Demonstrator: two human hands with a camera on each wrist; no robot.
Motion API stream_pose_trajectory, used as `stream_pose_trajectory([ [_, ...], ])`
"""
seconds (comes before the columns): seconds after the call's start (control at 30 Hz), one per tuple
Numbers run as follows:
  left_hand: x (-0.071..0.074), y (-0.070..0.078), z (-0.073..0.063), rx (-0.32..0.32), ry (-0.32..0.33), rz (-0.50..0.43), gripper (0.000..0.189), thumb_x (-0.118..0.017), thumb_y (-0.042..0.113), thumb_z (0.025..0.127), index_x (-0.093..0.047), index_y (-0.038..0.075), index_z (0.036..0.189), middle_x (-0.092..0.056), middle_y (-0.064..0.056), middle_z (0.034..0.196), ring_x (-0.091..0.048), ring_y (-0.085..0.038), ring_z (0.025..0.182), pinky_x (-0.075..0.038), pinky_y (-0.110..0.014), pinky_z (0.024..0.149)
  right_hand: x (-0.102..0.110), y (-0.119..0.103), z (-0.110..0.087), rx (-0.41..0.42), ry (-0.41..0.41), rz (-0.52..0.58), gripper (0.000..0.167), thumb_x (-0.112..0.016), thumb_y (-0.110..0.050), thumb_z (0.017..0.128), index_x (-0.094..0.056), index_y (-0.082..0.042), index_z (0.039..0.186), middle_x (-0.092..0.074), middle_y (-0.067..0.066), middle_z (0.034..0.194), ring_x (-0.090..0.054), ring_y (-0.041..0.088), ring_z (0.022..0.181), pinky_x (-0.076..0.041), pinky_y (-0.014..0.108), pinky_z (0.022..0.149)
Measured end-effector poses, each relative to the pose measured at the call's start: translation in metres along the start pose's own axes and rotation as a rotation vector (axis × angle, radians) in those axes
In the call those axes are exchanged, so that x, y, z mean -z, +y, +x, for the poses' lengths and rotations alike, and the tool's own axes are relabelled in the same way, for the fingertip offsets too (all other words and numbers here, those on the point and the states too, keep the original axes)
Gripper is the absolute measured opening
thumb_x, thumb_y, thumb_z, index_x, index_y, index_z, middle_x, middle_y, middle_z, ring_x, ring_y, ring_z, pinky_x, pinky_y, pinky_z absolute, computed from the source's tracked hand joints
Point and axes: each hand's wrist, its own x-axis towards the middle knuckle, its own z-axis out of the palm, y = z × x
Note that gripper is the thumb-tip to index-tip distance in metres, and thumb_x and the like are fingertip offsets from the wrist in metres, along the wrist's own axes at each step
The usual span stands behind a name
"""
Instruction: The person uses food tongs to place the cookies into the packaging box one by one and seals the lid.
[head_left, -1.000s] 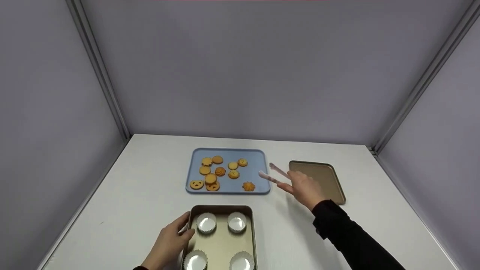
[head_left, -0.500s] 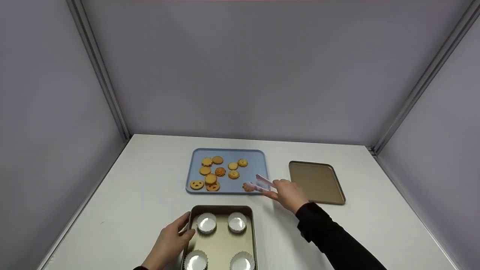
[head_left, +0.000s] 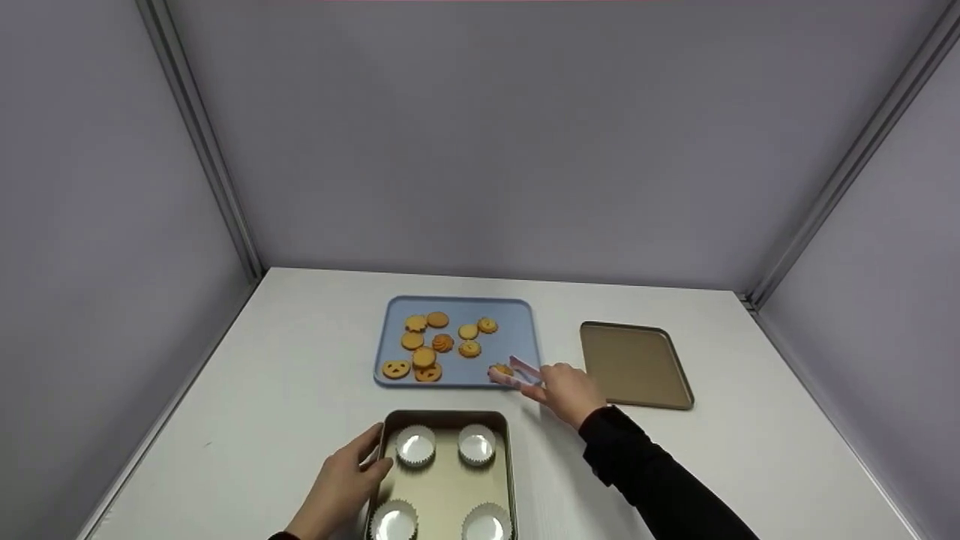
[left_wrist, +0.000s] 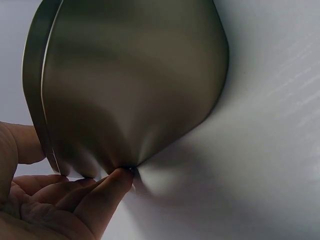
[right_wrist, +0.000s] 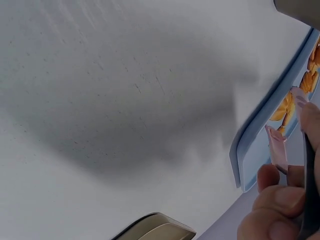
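Note:
My left hand [head_left: 341, 476] grips the left wall of a deep gold baking pan [head_left: 448, 484]. Its thumb comes over the rim, and its fingertips [left_wrist: 117, 180] lie against the outer wall in the left wrist view. Several white fluted baking cups [head_left: 415, 448] stand in the pan. My right hand [head_left: 574, 394] holds tongs [head_left: 504, 379] with pinkish, see-through tips. The tongs' arms are spread around a flower-shaped cookie [head_left: 501, 370] at the near right corner of a blue tray [head_left: 514, 322]. In the right wrist view the cookie [right_wrist: 282, 107] shows between the tips.
Several other cookies [head_left: 442, 343] lie on the left and middle of the blue tray, one overlapping another at the near side. A shallow brown baking tray [head_left: 634, 364] lies to the right, beyond the right forearm. Grey panels [head_left: 480, 150] enclose the white table [head_left: 300, 360].
My right hand has moved left and slightly down with the tongs, from beside the blue tray to the flower-shaped cookie. The left hand and the pan have stayed put.

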Motion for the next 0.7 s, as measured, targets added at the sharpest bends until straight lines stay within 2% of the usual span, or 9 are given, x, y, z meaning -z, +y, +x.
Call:
stream_pose_trajectory([
  [0.2,-0.0002,0.0003,0.0004,-0.005,-0.001,-0.002,0.061,-0.066,0.013,0.099,-0.041,-0.006,0.152,-0.043,-0.027,0.154,-0.051,-0.045,0.135,-0.053,-0.048,0.104,0.0036,-0.0003,0.0003,0.024,0.027,-0.056,0.041,-0.077,-0.040,0.091,-0.062,-0.005,0.075,-0.068,0.014,0.074,-0.069,0.036,0.067,-0.057,0.052,0.056],
  [0.37,-0.0004,0.0001,0.0007,-0.008,0.002,0.002,0.061,-0.066,0.012,0.099,-0.042,-0.006,0.152,-0.044,-0.027,0.154,-0.050,-0.045,0.136,-0.053,-0.048,0.105,0.0059,-0.0005,0.0018,0.006,0.007,-0.073,0.039,-0.078,-0.041,0.090,-0.063,-0.006,0.077,-0.068,0.013,0.076,-0.068,0.034,0.066,-0.056,0.051,0.055],
  [0.7,-0.0014,-0.0014,0.0007,-0.024,0.014,0.012,0.060,-0.066,0.011,0.099,-0.043,-0.006,0.151,-0.045,-0.028,0.153,-0.050,-0.046,0.136,-0.052,-0.049,0.106,0.0084,0.0008,0.0039,0.038,-0.022,-0.060,0.034,-0.078,-0.035,0.091,-0.066,-0.005,0.081,-0.068,0.011,0.075,-0.068,0.031,0.068,-0.056,0.049,0.058],
])
